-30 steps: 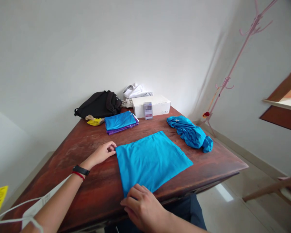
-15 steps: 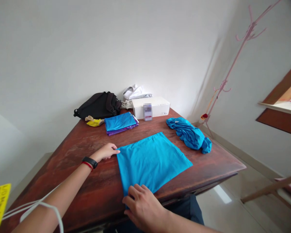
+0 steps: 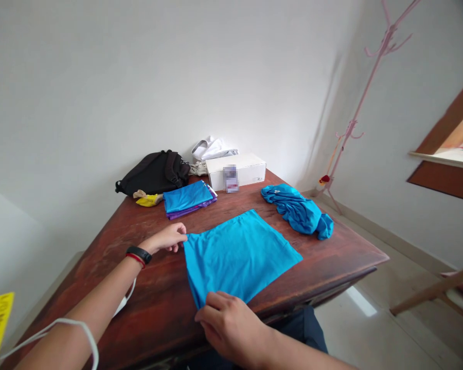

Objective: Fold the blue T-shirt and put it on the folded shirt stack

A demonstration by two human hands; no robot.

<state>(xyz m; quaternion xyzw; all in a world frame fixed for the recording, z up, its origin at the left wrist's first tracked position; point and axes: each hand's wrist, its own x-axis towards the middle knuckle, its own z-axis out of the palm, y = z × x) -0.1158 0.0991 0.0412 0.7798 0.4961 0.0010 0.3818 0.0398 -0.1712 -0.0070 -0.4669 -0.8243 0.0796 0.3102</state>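
Observation:
A bright blue folded garment (image 3: 239,257) lies spread flat on the table in front of me. At its far left corner, my left hand (image 3: 172,236) is closed, pinching the fabric between thumb and fingers. My right hand (image 3: 231,324) grips the near left corner with bent fingers, which hide that part of the cloth. Light creases run across the garment near its left side. Beyond its right side rests a crumpled blue garment (image 3: 299,210), bunched in a long heap. Behind it to the left is a neat stack of folded blue and purple clothes (image 3: 189,198).
Along the wall sit a black bag (image 3: 150,174), a yellow item (image 3: 146,200), a white box (image 3: 237,172) and white fabric (image 3: 212,149). A white cord (image 3: 77,324) loops over my left forearm. A pink coat stand (image 3: 364,92) and a wooden chair (image 3: 428,293) are to the right.
My right hand has shifted slightly right and up, and its fingers have curled closer together. The near left corner is drawn up a little. The camera view has turned slightly.

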